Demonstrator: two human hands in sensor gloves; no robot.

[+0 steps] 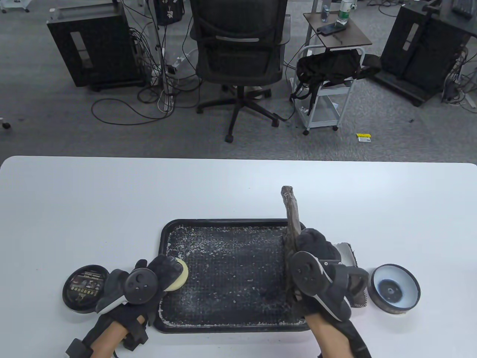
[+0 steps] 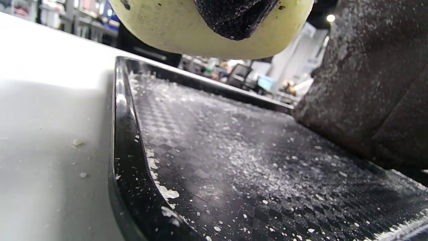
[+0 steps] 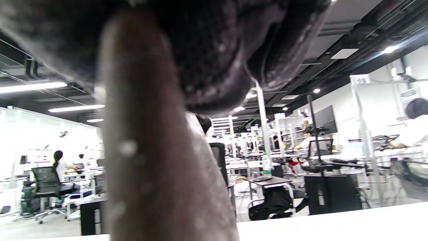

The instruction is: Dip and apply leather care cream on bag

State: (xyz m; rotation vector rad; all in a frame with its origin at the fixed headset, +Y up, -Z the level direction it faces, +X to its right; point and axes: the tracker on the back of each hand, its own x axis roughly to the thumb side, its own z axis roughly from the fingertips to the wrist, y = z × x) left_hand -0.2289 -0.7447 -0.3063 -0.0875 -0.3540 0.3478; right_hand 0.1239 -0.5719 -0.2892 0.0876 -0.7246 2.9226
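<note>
A dark brown leather bag (image 1: 291, 220) stands on edge at the right side of a black tray (image 1: 167, 233). My right hand (image 1: 315, 244) grips the bag's top edge and holds it upright; the bag fills the right wrist view (image 3: 157, 160). My left hand (image 1: 164, 266) holds a round pale yellow sponge applicator (image 1: 180, 276) over the tray's left rim. In the left wrist view the sponge (image 2: 187, 30) hangs above the tray (image 2: 123, 134), with the bag (image 2: 367, 83) at the right. The open cream tin (image 1: 394, 288) sits at the right.
The tin's black lid (image 1: 85, 288) lies left of my left hand. A piece of cloth (image 1: 348, 253) lies between the bag and the open tin. White cream flecks cover the tray floor. The table's far half is bare white surface (image 1: 149, 186).
</note>
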